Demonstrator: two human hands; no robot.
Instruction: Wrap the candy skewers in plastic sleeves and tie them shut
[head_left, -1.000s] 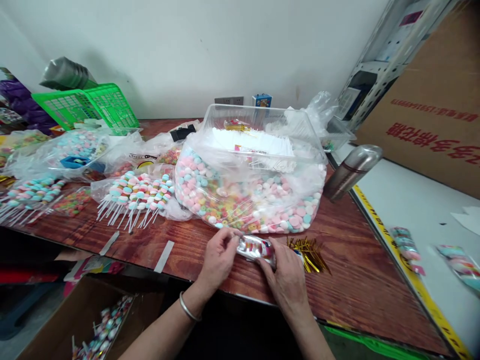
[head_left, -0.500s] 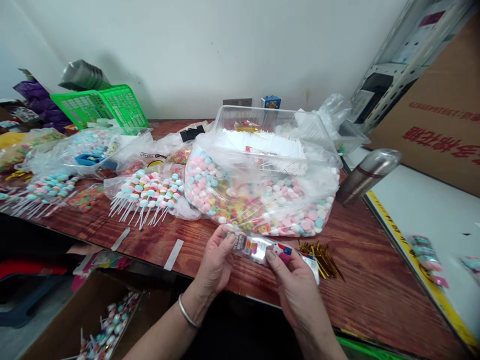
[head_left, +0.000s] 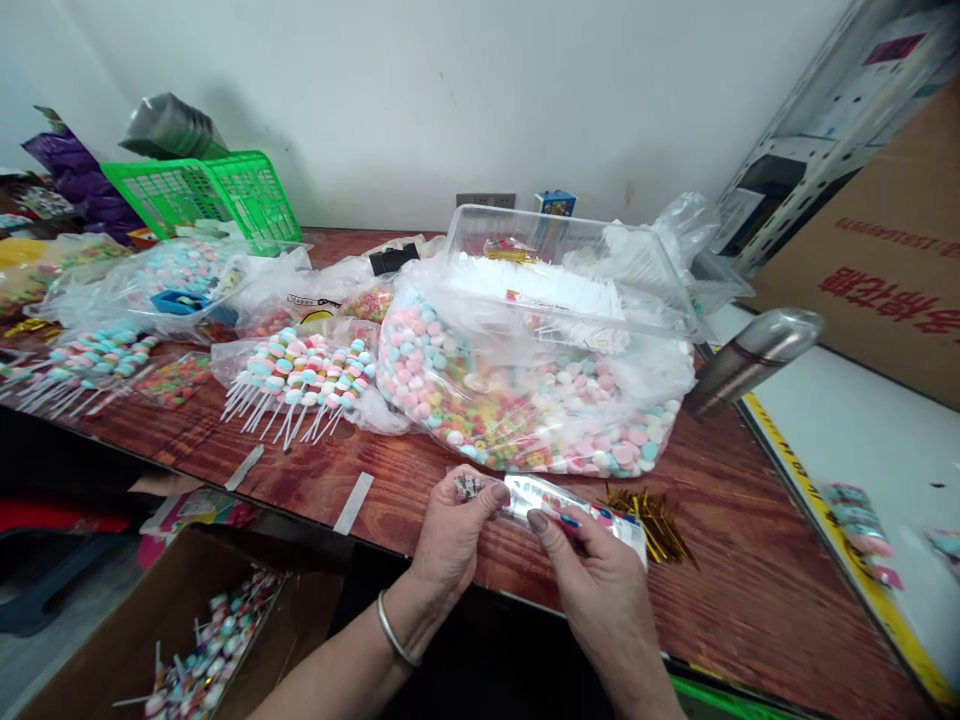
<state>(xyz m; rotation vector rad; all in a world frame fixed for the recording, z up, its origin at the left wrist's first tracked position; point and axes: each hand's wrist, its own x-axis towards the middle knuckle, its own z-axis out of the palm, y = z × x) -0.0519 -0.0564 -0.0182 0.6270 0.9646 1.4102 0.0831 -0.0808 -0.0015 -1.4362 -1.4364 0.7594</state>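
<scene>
Between my hands, over the table's front edge, is a small clear plastic bag (head_left: 525, 492) with coloured print. My left hand (head_left: 457, 515), with a silver bangle on the wrist, pinches its left end between thumb and fingers. My right hand (head_left: 592, 565) grips the bag further right, thumb on top. Gold twist ties (head_left: 660, 525) lie just beyond my right hand. Behind the hands rests a big clear bag of marshmallows and gummy rings (head_left: 517, 410). Marshmallow skewers on white sticks (head_left: 304, 370) are laid in a bunch to the left.
A clear plastic bin (head_left: 570, 230) with white sticks stands behind the big bag. At right, a steel flask (head_left: 754, 362) leans by the yellow tape. A green basket (head_left: 202, 195) is at the back left. Below the table, a cardboard box (head_left: 112, 620) holds wrapped lollipops.
My left thumb has slid along the bag toward the right hand, and the two hands are closer together. The bag's print is turned differently. The view has shifted slightly.
</scene>
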